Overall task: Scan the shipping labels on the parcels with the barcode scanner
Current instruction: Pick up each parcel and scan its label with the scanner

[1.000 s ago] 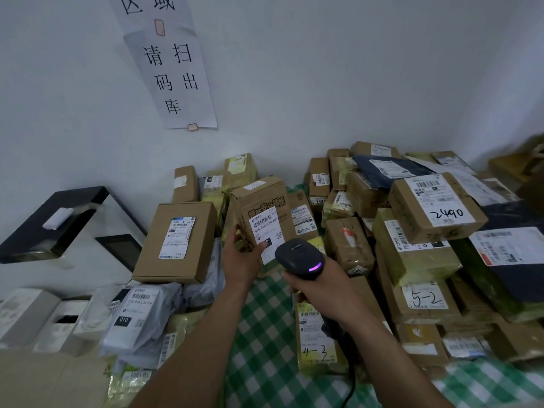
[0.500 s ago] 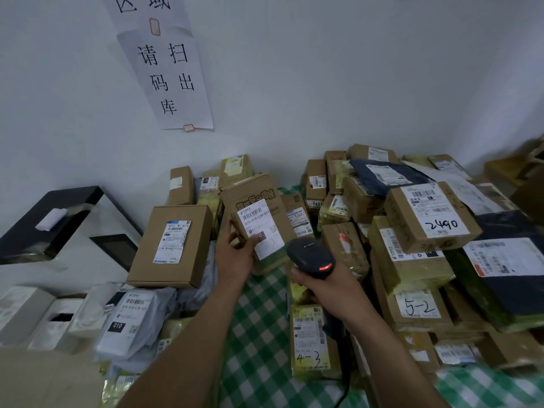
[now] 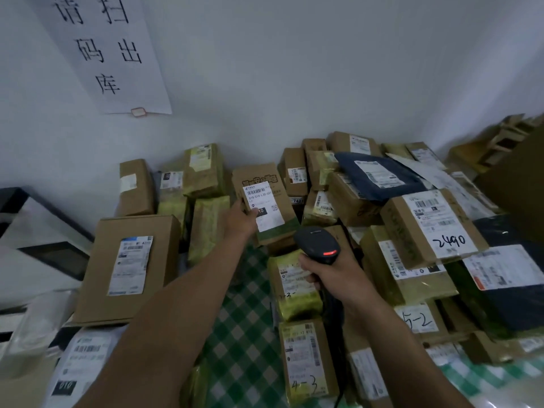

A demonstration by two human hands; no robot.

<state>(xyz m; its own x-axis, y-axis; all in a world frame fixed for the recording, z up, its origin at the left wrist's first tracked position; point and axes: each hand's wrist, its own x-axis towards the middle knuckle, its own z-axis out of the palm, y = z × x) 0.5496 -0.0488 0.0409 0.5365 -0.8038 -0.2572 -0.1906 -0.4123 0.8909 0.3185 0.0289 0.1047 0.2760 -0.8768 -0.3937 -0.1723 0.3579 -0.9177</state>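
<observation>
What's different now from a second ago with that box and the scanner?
The left hand has carried its parcel up and away from the scanner, toward the back wall. The scanner's light turned from purple to red. Unchanged: the left hand still grips that parcel, the right hand still holds the scanner, and the box marked 2490 lies as before.

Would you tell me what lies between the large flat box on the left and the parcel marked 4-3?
In the head view, the person's left forearm crosses that stretch, above bare green-checked tablecloth.
</observation>
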